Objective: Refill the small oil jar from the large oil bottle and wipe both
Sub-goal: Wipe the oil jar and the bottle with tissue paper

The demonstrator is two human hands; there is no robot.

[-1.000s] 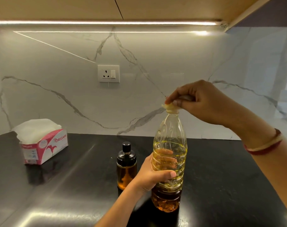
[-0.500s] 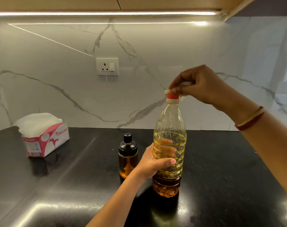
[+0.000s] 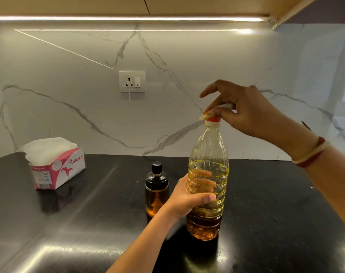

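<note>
fingers of the right hand pinch a tissue wad on the red cap. the left hand grips the large oil bottle mid-body, upright on the worktop, with the small oil jar just beside it. sideways pressing could tip or slip the oily plastic. most of the wad is hidden.

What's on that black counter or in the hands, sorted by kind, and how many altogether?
Oil containers: 2, the large oil bottle and the small oil jar
Tissue box: 1
Tissue wad, pinched in the right hand: 1
Total: 4
</note>
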